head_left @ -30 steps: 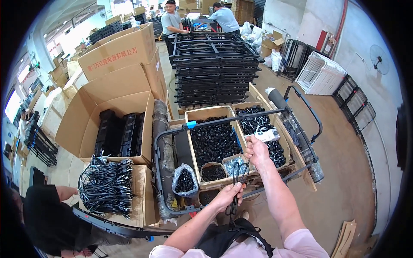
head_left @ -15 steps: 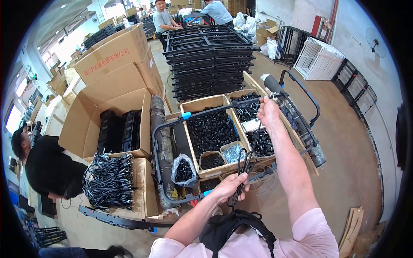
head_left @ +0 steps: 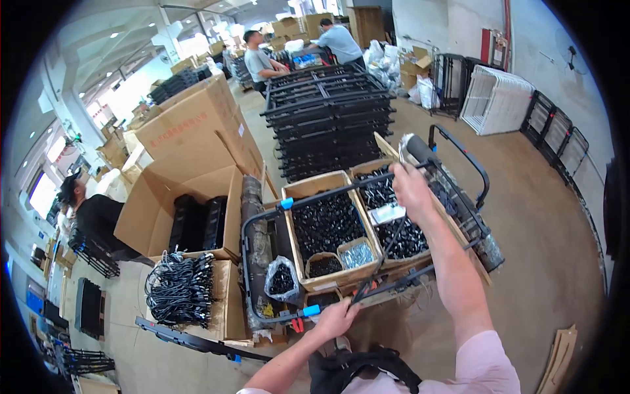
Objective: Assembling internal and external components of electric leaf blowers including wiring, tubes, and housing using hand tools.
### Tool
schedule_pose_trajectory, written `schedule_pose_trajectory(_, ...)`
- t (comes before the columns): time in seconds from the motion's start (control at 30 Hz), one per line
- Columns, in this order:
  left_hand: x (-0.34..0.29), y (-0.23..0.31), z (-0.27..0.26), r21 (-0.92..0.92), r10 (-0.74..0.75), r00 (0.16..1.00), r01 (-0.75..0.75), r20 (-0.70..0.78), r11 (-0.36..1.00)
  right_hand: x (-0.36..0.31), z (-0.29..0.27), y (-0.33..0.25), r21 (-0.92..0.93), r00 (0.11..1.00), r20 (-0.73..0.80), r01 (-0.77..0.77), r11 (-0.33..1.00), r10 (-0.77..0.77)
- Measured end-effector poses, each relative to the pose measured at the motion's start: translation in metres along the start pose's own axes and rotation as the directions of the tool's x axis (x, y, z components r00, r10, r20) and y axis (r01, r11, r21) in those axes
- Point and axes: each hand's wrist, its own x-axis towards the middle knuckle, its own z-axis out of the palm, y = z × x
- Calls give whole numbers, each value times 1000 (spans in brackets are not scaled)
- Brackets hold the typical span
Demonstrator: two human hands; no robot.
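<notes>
Holding a thin black flexible cable (head_left: 388, 246) between our two hands, we have it slanting over a black tubular metal frame (head_left: 245, 269) marked with bands of blue. Our left hand (head_left: 336, 318) is low and close to our body, its fingers curled shut around the cable's near part, just beside the frame's near bar; whether it also touches that bar we cannot tell. Our right hand (head_left: 412, 194) is farther out and to the right, closed in a fist on the cable's far part by the frame's far bar, and its fingertips are too hidden for us to say whether they meet the metal. What matters most in space is that slant: the cable's long axis climbs from near left to far right, so it lies up and rightward of the left hand, and down and leftward of the right one. The right hand is the nearer to the far bar, the left to the near bar. Beneath the frame sits a pale wooden tray (head_left: 335, 282) of small black plastic parts, with silver metal screws (head_left: 357, 255) in one corner; well apart to our left, a heap of looped black cables (head_left: 180, 289) rests on a brown cardboard box (head_left: 231, 295).
</notes>
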Motion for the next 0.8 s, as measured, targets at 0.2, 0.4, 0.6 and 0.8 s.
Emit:
schedule_pose_trajectory(0.2, -45, 39, -6, 432, 141, 971, -213, 194, 876, -131, -27, -40, 272, 957, 290, -99, 957, 17)
schedule_pose_trajectory(0.4, -53, 171, -73, 544, 649, 371, -355, -664, 760, -211, -56, -10, 402, 816, 575, -343, 849, 58)
schedule_pose_trajectory(0.6, -32, 178, -23, -492, 154, 856, -420, -493, 763, -254, -63, 18, 330, 743, 665, -380, 864, 73)
schedule_pose_trajectory(0.8, -26, 149, 25, -925, -15, 946, -312, -323, 218, -268, -75, 38, 280, 721, 686, -383, 880, 96)
